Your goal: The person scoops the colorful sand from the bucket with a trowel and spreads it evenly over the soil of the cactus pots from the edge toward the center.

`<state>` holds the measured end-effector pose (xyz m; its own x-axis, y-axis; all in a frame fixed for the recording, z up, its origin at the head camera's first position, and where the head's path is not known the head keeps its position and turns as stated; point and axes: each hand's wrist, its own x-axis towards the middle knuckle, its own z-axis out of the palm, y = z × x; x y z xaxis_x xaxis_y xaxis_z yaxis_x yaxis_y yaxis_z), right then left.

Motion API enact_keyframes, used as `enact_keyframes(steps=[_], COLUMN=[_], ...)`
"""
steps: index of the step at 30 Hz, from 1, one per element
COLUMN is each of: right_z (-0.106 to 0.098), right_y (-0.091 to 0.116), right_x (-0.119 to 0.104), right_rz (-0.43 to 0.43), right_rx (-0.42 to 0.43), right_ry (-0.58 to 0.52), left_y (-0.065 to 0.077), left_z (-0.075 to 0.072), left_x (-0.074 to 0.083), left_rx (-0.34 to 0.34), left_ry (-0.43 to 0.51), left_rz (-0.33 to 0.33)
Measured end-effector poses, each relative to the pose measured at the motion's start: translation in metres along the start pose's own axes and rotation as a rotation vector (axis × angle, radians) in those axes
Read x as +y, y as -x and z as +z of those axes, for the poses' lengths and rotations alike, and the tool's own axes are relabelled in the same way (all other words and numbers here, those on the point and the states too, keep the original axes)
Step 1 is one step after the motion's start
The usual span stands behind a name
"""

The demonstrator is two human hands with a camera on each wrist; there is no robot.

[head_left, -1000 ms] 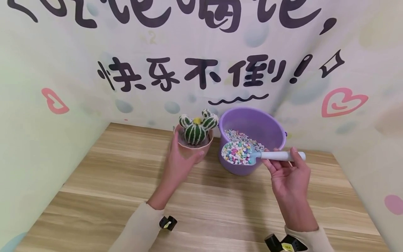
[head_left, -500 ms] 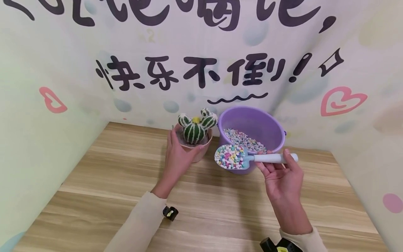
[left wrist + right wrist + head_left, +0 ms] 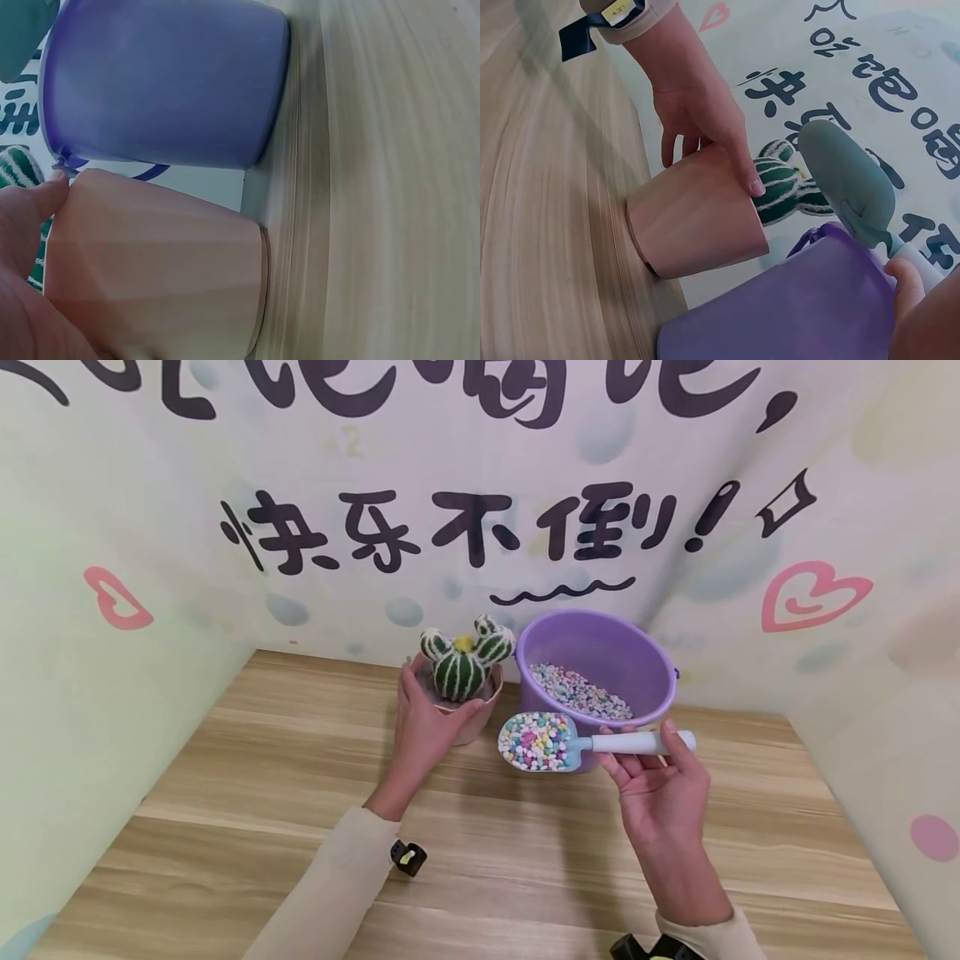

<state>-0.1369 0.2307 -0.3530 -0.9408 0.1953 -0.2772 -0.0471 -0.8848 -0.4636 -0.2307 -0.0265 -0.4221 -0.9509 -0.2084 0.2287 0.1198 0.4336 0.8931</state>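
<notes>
My left hand (image 3: pixel 426 722) grips a pinkish flowerpot (image 3: pixel 476 725), thumb over the near rim and fingers round its left side. A green, white-striped cactus (image 3: pixel 459 677) with a yellow top stands in the pot. In the left wrist view the pot's faceted wall (image 3: pixel 157 262) rests on the table. My right hand (image 3: pixel 666 793) holds a small shovel (image 3: pixel 630 742) by its white handle, its pale blue blade heaped with colourful pebbles (image 3: pixel 534 740). The blade hangs level before the purple bucket (image 3: pixel 600 635), right of the pot; the right wrist view shows its underside (image 3: pixel 847 180).
More pebbles (image 3: pixel 577 689) lie in the bottom of the bucket, which stands close against the pot's right side. A wood-grain table (image 3: pixel 480 877) runs back to a printed cloth wall (image 3: pixel 360 610) with large black characters. Side walls close in left and right.
My right hand has carried the loaded shovel left and slightly down, from over the bucket's front rim toward the pot. The left hand keeps its grip on the pot; the head view has shifted slightly.
</notes>
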Motion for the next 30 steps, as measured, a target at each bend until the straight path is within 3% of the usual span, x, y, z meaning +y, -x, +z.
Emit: enact_keyframes(steps=[5,13,30], right_z=[-0.002,-0.005,-0.008], right_y=[0.001,0.000,-0.002], right_x=[0.001,0.002,0.004], right_rz=[0.002,0.002,-0.004], right_rx=[-0.016,-0.001,0.026], right_ry=[0.009,-0.007,-0.040], left_y=[-0.001,-0.006,-0.018], left_z=[-0.003,-0.011,-0.025], left_x=[0.000,0.001,-0.006], left_rx=[-0.018,-0.102,-0.281], left_ry=[0.021,0.053,0.065], left_rz=[-0.021,-0.059,0.003])
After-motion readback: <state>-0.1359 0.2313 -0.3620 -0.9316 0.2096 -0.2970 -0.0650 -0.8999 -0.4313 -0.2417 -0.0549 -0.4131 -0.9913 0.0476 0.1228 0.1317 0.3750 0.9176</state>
